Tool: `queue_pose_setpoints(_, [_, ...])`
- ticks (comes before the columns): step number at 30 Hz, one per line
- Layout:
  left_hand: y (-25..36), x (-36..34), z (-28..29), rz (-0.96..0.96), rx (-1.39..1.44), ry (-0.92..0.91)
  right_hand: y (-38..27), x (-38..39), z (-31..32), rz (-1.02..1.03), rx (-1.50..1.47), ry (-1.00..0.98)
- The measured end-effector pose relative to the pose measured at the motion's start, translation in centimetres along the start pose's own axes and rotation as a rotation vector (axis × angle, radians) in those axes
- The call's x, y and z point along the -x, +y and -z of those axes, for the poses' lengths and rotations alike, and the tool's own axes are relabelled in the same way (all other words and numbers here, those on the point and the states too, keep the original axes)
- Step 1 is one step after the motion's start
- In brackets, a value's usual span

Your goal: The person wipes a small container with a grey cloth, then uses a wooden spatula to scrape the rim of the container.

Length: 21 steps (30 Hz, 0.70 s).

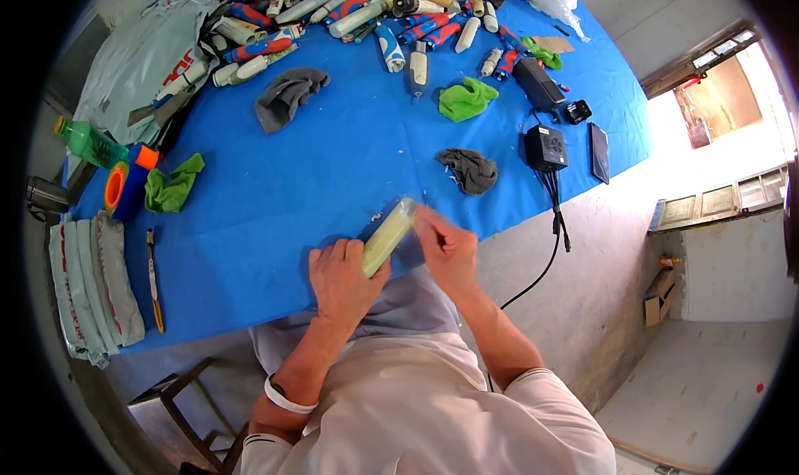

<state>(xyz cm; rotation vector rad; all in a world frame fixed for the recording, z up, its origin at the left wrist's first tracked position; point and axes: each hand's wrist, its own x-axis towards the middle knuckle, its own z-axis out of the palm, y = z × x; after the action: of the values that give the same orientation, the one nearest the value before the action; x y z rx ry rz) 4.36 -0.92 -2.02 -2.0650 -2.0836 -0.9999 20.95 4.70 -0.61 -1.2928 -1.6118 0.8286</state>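
Observation:
A pale yellow, tube-shaped piece with a clearer, greyish far end slants up and to the right above the table's front edge. My left hand is closed around its lower end. My right hand, partly smeared by motion, has its fingers pinched together right beside the far end. What those fingers hold, if anything, is too small to make out. Small whitish scraps lie on the blue cloth just past the piece.
A heap of red-blue and cream tubes fills the far side. Around lie grey rags, a green rag, a black power box with cables and a phone. At left are a tape roll, a brush and folded bags.

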Motion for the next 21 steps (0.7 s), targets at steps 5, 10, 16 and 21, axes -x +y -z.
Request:
queue_pose_setpoints(5, [0.0, 0.1, -0.1, 0.011, -0.005, -0.010, -0.7, -1.0, 0.6, -0.051, 0.099, -0.019])
queue_pose_setpoints(10, [0.1, 0.2, 0.0, 0.020, -0.012, -0.029, -0.7, 0.1, 0.4, 0.030, 0.159, -0.048])
queue_pose_setpoints(16, [0.0, 0.2, -0.1, 0.005, -0.007, -0.008, -0.7, 0.4, 0.4, 0.087, 0.157, -0.060])
queue_pose_setpoints(21, [0.1, -0.2, -0.1, -0.012, 0.000, 0.042, -0.7, -0.6, 0.7, 0.068, 0.196, -0.014])
